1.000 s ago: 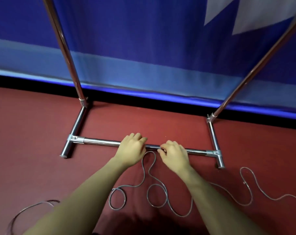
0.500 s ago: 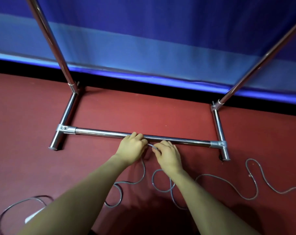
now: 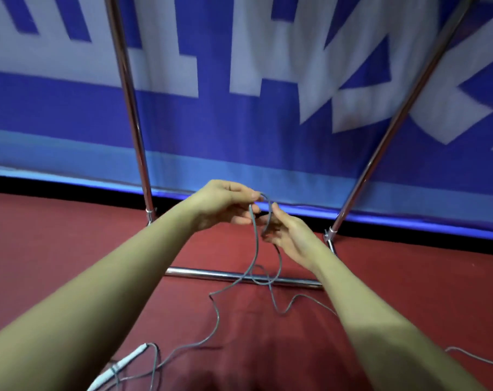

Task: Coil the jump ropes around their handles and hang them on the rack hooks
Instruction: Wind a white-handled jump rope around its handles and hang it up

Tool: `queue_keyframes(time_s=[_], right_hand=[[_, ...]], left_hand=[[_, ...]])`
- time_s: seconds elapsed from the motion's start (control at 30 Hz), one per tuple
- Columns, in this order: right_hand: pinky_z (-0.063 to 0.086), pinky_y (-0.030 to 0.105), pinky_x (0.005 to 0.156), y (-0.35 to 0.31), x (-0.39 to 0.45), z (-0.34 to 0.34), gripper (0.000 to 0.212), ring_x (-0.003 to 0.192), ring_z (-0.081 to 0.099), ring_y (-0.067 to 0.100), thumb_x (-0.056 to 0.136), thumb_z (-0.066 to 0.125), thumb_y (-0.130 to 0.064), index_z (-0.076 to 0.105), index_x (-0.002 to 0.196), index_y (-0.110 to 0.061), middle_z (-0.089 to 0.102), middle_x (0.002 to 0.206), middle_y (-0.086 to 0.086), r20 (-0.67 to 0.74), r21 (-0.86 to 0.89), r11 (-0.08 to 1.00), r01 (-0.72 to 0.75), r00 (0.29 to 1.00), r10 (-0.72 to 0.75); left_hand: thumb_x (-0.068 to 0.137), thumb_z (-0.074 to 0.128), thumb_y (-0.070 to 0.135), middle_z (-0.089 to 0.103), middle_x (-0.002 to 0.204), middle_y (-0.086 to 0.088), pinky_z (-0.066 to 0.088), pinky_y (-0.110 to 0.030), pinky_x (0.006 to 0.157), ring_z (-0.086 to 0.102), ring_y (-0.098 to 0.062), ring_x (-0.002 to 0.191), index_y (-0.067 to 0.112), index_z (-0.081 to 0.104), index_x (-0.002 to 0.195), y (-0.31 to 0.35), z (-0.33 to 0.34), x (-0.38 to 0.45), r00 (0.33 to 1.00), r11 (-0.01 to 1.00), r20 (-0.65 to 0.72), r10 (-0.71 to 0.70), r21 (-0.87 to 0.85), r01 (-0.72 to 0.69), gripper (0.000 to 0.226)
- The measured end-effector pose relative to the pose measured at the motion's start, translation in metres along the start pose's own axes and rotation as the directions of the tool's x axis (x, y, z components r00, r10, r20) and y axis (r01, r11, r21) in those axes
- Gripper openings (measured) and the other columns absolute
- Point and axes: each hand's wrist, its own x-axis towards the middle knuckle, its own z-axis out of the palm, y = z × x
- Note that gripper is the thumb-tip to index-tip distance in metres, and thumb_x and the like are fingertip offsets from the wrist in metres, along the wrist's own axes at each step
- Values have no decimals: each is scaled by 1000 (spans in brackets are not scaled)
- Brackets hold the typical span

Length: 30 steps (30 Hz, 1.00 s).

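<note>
A thin grey jump rope [image 3: 256,249] is lifted off the red floor in a small loop between my hands. My left hand [image 3: 225,203] pinches the top of the loop between thumb and fingers. Just right of it, my right hand [image 3: 289,235] holds the other strand in curled fingers. Both strands drop to the floor and trail toward me. A white handle [image 3: 121,365] lies at the lower left with rope attached. The chrome rack stands behind my hands, with its base bar [image 3: 239,276] on the floor and two uprights [image 3: 129,108] rising out of view. No hooks are in view.
A blue and white banner [image 3: 239,80] hangs behind the rack. Another stretch of grey rope [image 3: 477,359] lies on the red floor at the lower right. The rack's right upright [image 3: 395,122] slants up to the right.
My hands rose from the rack's base bar on the floor, lifting the rope's middle into a loop. The view tilted up toward the banner.
</note>
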Motion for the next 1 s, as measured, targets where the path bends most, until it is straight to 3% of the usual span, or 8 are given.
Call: queue_keyframes(time_s=[0.13,0.23,0.43,0.53,0.63,0.73,0.87,1.0], right_hand=[[42,26,91,-49,-16,15,63,82,65,15,99,36,-39,71,54,-15,72,71,5,70,-46,993,109,992,-105],[41,31,97,-74,-26,19,61,86,69,21,87,35,-54,72,61,-13,72,74,12,161,12,998,67,985,-68],[47,35,83,-95,-38,19,68,78,68,25,82,30,-64,71,82,-9,68,72,11,258,-34,999,-37,965,45],[49,41,80,-92,-41,20,67,60,60,23,82,34,-64,67,87,-5,56,61,6,292,101,991,-84,955,51],[41,24,46,-102,-43,21,65,43,28,12,84,36,-64,67,80,-6,34,53,-1,317,286,956,-70,948,-25],[14,18,36,-115,-44,22,58,43,9,9,86,39,-60,62,74,-8,25,50,-5,221,464,885,37,963,-156],[13,19,33,-123,-44,24,44,38,11,7,88,43,-49,53,74,-9,24,46,-6,18,649,739,180,968,-252],[15,19,34,-128,-38,22,44,35,19,8,97,41,-41,52,71,-8,23,47,-5,-142,805,529,270,952,-270]], left_hand=[[97,53,14,68,63,3,55,-18,56,62,-4,54,10,66,91,52,9,-23,996,968,-48,72,-236,-81,15],[96,55,15,69,64,2,55,-18,55,64,-4,54,9,65,90,76,15,-32,985,884,-131,109,-440,-156,13],[96,55,8,65,54,-3,57,-22,53,65,-8,49,2,58,79,93,25,-24,949,570,-305,78,-768,-293,18],[96,55,6,62,50,-5,56,-23,50,63,-10,46,0,56,76,96,27,-16,928,495,-369,55,-797,-346,21],[96,57,8,63,53,-5,56,-23,50,64,-9,47,1,57,77,89,22,-12,921,464,-386,56,-806,-366,20],[97,55,27,67,60,-6,57,-26,51,67,-12,53,2,61,84,83,14,-13,955,578,-291,58,-771,-270,29],[100,34,52,72,78,-17,59,-37,61,71,-26,68,-1,62,98,63,22,-9,998,859,-20,-65,-510,46,60],[100,20,56,72,91,-17,49,-34,76,68,-24,82,1,63,104,46,37,-3,960,946,218,-177,-230,227,70]])
